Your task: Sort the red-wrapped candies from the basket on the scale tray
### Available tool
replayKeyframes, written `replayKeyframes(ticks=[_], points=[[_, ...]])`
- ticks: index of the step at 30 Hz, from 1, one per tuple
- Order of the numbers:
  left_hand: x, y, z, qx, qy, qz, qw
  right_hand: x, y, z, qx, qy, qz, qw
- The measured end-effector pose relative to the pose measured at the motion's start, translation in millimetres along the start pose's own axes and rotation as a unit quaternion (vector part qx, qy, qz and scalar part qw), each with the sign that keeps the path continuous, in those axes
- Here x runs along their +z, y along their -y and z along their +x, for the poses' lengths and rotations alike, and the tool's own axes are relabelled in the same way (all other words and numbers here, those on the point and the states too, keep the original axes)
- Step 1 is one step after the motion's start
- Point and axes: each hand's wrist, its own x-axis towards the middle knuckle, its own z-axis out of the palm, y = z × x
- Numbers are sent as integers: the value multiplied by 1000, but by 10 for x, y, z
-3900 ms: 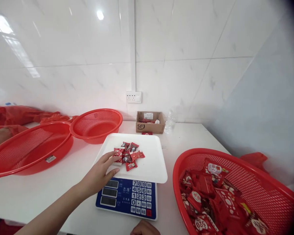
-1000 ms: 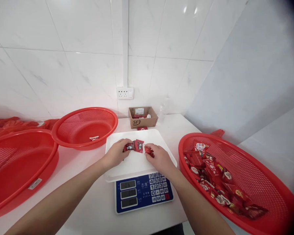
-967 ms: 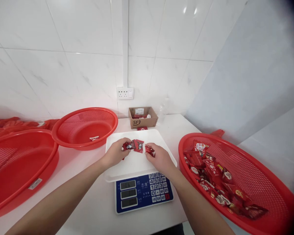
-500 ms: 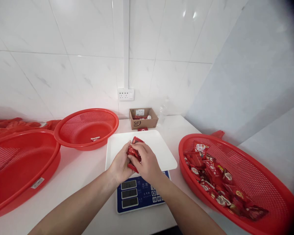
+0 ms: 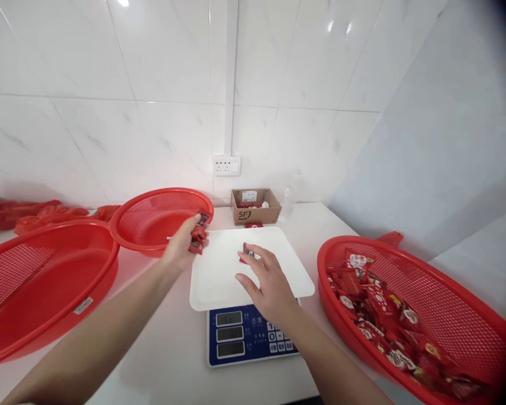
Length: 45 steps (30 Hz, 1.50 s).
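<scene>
My left hand (image 5: 183, 244) is closed around several small red snack packets (image 5: 199, 232), which stick out past its fingers, between the far basket and the scale. My right hand (image 5: 267, 278) hovers over the white weighing tray (image 5: 219, 281) with thumb and fingers apart. A single red packet (image 5: 247, 252) shows just beyond its fingertips; I cannot tell whether they touch. Below the tray is the blue panel of the digital scale (image 5: 253, 337), with displays and keys.
On the right a large red basket (image 5: 451, 281) holds many red packets (image 5: 379, 306). Two more red baskets stand left, one near (image 5: 67, 275) and one farther back (image 5: 152, 194). A cardboard box (image 5: 257, 215) and a clear bottle (image 5: 287, 202) are by the wall. Red bags (image 5: 46, 216) lie far left.
My hands have come apart. The left has moved left and away from me with the packets; the right has opened over the tray, with one packet near its fingers. The view has shifted slightly left.
</scene>
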Motion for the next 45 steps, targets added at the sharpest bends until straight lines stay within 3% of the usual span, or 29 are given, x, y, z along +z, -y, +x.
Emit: replayKeyframes(ticks=[4,7,10,16,20,23,26,32,35,38,42,45], points=[[-329,-229,362,96,-38,154,983,-38,-108,-22,26,7,-10,1000],[-391,-230,448,142,-17,261,955,-40,-183,-35,47,4,-17,999],[-236,-43,366,198,54,329,922,-21,-240,-58,76,14,-25,997],[262,554,42,257,274,397,837,26,-288,-129,82,33,-23,996],[405,772,49,287,326,445,784,-35,-283,-199,96,47,-23,994],[393,793,164,305,319,484,756,-117,-286,-275,121,55,-22,991],[302,672,272,321,283,523,737,-196,-329,-380,136,47,-17,990],[-140,63,420,324,129,592,726,-362,-463,-646,154,4,-19,988],[-416,-131,447,307,69,615,723,-481,-481,-781,169,-15,-26,985],[-602,-82,340,301,32,621,723,-660,-486,-895,190,-14,-48,981],[-654,211,-53,323,37,609,724,-991,-605,-985,246,-17,-97,964],[-604,377,-379,364,58,562,740,-1220,-812,-1028,304,55,-122,943]])
